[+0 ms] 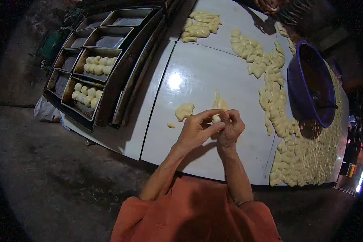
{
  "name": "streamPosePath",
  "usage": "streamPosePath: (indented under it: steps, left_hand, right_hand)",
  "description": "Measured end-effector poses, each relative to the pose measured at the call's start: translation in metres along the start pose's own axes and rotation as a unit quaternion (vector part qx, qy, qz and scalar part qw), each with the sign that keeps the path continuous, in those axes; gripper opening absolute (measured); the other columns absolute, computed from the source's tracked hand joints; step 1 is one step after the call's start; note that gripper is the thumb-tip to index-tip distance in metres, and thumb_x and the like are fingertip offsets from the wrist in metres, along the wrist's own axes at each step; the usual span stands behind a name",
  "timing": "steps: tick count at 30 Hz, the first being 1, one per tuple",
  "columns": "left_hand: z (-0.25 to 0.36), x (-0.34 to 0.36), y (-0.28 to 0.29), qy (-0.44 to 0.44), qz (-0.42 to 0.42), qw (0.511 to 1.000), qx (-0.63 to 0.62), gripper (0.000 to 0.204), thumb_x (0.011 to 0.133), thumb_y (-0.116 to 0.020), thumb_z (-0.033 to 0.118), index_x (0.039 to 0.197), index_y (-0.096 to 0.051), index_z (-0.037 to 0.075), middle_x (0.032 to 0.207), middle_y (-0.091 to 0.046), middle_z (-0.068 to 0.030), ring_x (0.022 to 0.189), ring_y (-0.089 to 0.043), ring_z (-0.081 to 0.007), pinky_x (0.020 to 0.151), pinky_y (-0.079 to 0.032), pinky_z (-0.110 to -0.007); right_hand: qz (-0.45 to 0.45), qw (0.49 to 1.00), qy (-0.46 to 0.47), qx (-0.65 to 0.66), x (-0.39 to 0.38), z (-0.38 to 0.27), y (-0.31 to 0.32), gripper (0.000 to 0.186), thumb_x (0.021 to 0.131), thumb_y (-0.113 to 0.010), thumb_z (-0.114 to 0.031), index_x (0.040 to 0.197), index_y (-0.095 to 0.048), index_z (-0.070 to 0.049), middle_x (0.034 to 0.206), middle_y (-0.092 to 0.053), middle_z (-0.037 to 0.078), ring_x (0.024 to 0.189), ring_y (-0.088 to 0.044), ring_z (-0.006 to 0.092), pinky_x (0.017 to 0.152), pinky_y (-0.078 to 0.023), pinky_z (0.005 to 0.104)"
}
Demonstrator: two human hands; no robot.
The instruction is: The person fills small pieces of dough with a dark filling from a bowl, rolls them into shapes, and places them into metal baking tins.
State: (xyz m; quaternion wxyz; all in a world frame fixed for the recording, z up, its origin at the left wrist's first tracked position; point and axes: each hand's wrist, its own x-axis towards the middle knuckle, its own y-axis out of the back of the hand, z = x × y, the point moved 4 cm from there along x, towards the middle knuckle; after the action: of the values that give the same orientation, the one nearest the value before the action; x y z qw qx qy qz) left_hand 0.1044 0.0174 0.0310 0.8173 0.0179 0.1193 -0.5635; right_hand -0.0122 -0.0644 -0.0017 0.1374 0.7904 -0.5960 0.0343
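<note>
My left hand [195, 130] and my right hand [231, 128] meet above the white table [197, 80], both pinching one small pale dough piece [216, 118] between their fingertips. Just beyond my hands a loose dough lump [184, 110] lies on the table to the left. A thin dough strip [220, 101] stands behind my fingers. A tiny dough scrap [171, 125] rests near my left wrist.
Rows of cut dough pieces [274, 101] run down the table's right side, and another cluster [201, 25] lies at the far end. A purple bowl [310, 84] stands right. Dark baking tins [90, 64] at left hold dough balls [99, 64]. Bare floor lies below.
</note>
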Motion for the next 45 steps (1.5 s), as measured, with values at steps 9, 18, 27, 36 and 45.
streamPosePath:
  steps: [9,18,27,36,45]
  left_hand:
    - [-0.023,-0.021,0.013,0.058,0.068,0.996,0.028,0.033,0.101,-0.059,0.026,0.118,-0.069,-0.001,0.088,-0.074,-0.0118,0.077,-0.069,-0.0180,0.069,-0.053,-0.032]
    - [0.007,-0.040,0.035,0.014,0.149,0.935,0.322,0.041,0.097,-0.064,0.032,0.130,-0.063,0.007,0.104,-0.074,-0.0168,0.064,-0.071,-0.0265,0.070,-0.057,-0.039]
    - [0.001,0.044,0.012,-0.144,0.064,0.911,0.381,0.045,0.094,-0.060,0.014,0.137,-0.054,0.005,0.134,-0.059,-0.0178,0.119,-0.061,-0.0339,0.102,-0.049,-0.041]
    - [-0.010,0.069,0.008,-0.139,0.012,0.932,0.336,0.054,0.085,-0.062,0.011,0.139,-0.053,0.005,0.139,-0.054,-0.0212,0.129,-0.051,-0.0368,0.110,-0.042,-0.045]
    - [-0.014,0.073,-0.024,-0.213,-0.051,0.874,0.433,0.039,0.082,-0.074,0.033,0.108,-0.073,0.004,0.133,-0.058,-0.0185,0.129,-0.050,-0.0345,0.105,-0.037,-0.050]
  right_hand:
    - [-0.220,0.975,-0.011,-0.016,-0.029,-0.049,0.017,0.023,0.093,-0.069,-0.016,0.110,-0.066,-0.001,0.104,-0.067,0.011,0.090,-0.066,0.0230,0.079,-0.054,0.0351]
    - [-0.207,0.956,-0.166,-0.128,-0.004,-0.044,0.038,0.025,0.094,-0.064,-0.017,0.108,-0.068,0.003,0.100,-0.070,0.020,0.088,-0.070,0.0299,0.080,-0.054,0.0375]
    - [-0.236,0.909,0.097,-0.330,0.064,-0.007,0.011,0.033,0.090,-0.066,-0.028,0.102,-0.065,0.002,0.090,-0.063,0.018,0.081,-0.063,0.0324,0.079,-0.050,0.0413]
    - [-0.126,0.915,-0.304,0.235,0.066,0.017,0.044,0.028,0.091,-0.061,-0.009,0.116,-0.051,-0.001,0.089,-0.057,0.004,0.078,-0.054,0.0095,0.070,-0.048,0.0272]
    - [-0.244,0.918,-0.302,0.076,0.072,0.001,0.048,0.022,0.082,-0.064,-0.007,0.102,-0.058,0.002,0.089,-0.056,0.006,0.075,-0.052,0.0116,0.063,-0.045,0.0271]
